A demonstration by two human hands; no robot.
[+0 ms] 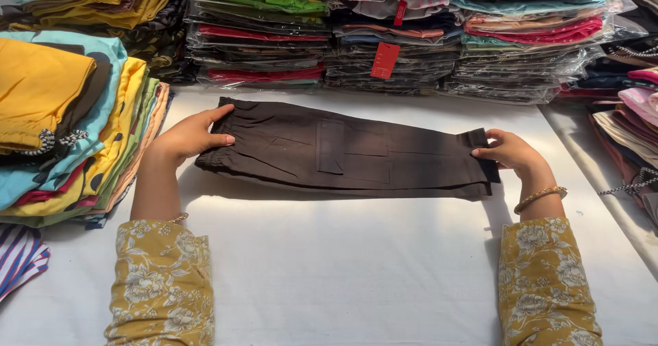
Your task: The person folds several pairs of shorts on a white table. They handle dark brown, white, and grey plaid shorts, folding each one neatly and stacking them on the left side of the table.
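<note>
A pair of dark brown trousers lies folded lengthwise across the white table, with a flap pocket showing in the middle. My left hand grips the elastic waist end at the left, thumb on top. My right hand pinches the leg cuff end at the right. Both arms wear yellow floral sleeves, and a gold bangle sits on the right wrist.
A stack of folded colourful clothes sits at the left edge. Piles of garments packed in clear plastic line the back, one with a red tag. More folded clothes lie at the right. A striped cloth is at lower left.
</note>
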